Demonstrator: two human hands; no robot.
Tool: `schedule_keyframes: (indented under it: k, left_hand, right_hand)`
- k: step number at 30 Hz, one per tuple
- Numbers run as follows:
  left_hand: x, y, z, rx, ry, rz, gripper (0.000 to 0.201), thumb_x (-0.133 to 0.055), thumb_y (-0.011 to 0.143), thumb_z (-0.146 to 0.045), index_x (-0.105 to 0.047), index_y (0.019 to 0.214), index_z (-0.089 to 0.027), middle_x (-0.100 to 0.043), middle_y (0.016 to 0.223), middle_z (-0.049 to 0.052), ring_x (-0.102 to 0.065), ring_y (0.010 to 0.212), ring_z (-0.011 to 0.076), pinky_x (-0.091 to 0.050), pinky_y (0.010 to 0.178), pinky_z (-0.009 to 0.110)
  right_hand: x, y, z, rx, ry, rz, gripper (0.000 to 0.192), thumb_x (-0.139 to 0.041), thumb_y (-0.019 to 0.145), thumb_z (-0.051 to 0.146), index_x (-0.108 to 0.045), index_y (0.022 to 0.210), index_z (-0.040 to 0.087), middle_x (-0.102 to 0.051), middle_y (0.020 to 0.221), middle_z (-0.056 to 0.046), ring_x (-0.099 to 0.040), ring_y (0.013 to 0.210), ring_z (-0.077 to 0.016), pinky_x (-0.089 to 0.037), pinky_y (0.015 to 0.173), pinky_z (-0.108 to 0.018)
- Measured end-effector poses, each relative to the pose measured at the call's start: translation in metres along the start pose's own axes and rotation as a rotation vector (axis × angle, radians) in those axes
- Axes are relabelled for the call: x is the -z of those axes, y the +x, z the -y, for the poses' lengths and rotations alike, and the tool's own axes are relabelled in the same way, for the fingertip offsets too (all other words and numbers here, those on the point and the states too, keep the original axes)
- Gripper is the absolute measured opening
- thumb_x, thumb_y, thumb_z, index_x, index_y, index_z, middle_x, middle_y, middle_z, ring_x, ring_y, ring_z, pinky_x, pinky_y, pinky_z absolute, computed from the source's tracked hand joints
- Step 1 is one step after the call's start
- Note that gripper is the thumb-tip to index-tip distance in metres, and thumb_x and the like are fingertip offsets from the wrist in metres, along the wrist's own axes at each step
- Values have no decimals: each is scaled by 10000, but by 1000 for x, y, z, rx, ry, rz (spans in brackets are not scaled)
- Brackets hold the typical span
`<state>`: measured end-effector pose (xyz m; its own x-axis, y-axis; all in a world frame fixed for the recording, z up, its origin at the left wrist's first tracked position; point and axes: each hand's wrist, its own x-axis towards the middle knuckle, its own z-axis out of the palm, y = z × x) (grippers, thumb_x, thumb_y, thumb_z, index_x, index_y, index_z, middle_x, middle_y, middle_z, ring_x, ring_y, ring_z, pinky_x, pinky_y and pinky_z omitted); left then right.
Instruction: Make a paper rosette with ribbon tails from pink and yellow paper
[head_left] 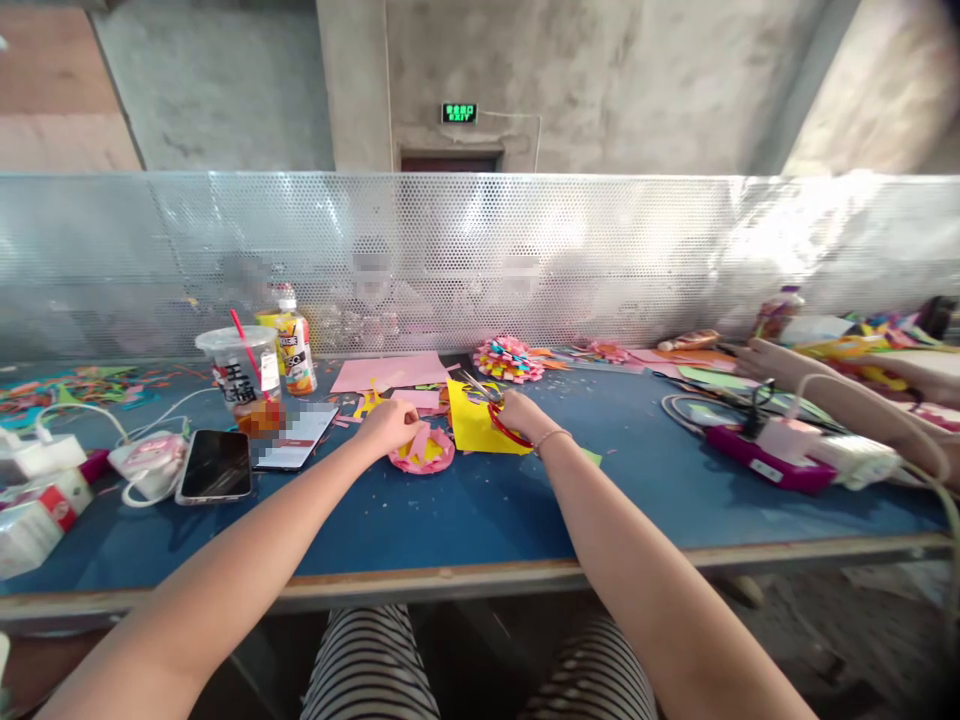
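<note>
My left hand (390, 424) pinches the top of a pink and yellow folded paper flower (424, 452) that lies on the blue table (480, 510). My right hand (519, 413) grips red-handled scissors (501, 419), whose blades point up and left over a yellow paper sheet (474, 425). The sheet lies flat just right of the flower. A pink paper sheet (390, 374) lies behind both hands.
A finished multicolour paper flower (508, 359) sits at the back. A lidded drink cup with a red straw (240, 375), a bottle (295, 347) and two phones (217, 465) stand left. Another person's arm (840, 400), cables and a magenta box (757, 455) lie right. A perforated metal screen (480, 255) closes the back.
</note>
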<state>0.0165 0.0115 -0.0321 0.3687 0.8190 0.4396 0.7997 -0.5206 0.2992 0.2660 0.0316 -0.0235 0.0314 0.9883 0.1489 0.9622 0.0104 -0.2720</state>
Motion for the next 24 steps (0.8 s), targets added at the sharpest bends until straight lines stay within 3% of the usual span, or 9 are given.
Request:
schedule_keyframes:
  k: [8, 10, 13, 15, 20, 24]
  left_hand:
    - [4, -1, -4, -12, -23, -67, 150, -551, 709, -284, -647, 669, -175, -664, 747, 55, -601, 721, 178, -450, 676, 272]
    - [6, -1, -8, -43, -57, -92, 144, -555, 713, -275, -654, 713, -170, -665, 770, 54, -598, 730, 172, -448, 684, 265]
    - [10, -2, -16, -95, -144, -98, 189, -571, 717, -327, -656, 778, -170, -663, 833, 51, -591, 764, 168, -447, 703, 263]
    - [11, -4, -23, -108, -231, -69, 235, -567, 723, -367, -656, 811, -168, -660, 855, 49, -586, 763, 164, -449, 696, 263]
    - [10, -6, -31, -75, -512, 40, 194, -571, 718, -296, -635, 820, -145, -658, 780, 38, -585, 695, 139, -459, 651, 252]
    - [8, -4, -30, -37, -649, 1, 116, -574, 702, -231, -617, 751, -134, -652, 733, 30, -590, 690, 129, -461, 652, 243]
  right_hand:
    - [6, 1, 4, 18, 245, -74, 346, -580, 671, 154, -554, 1013, 102, -628, 1002, -151, -609, 869, -224, -460, 669, -248]
    - [9, -4, 12, 74, 477, -62, 373, -608, 661, 190, -515, 1017, 129, -631, 959, -105, -620, 794, -182, -475, 625, -229]
    - [12, -16, 28, 230, 1028, 33, 402, -648, 611, 233, -475, 970, 173, -610, 851, -31, -613, 678, -143, -495, 588, -241]
    - [13, -25, 38, 316, 1230, 62, 400, -666, 582, 252, -471, 926, 191, -581, 797, 1, -595, 640, -128, -495, 587, -249]
    - [13, -35, 52, 401, 1246, 5, 385, -664, 580, 265, -474, 908, 201, -542, 757, 21, -560, 650, -114, -476, 597, -237]
    - [14, -37, 55, 423, 1208, 15, 405, -657, 598, 294, -478, 948, 199, -540, 763, 16, -552, 650, -119, -470, 584, -244]
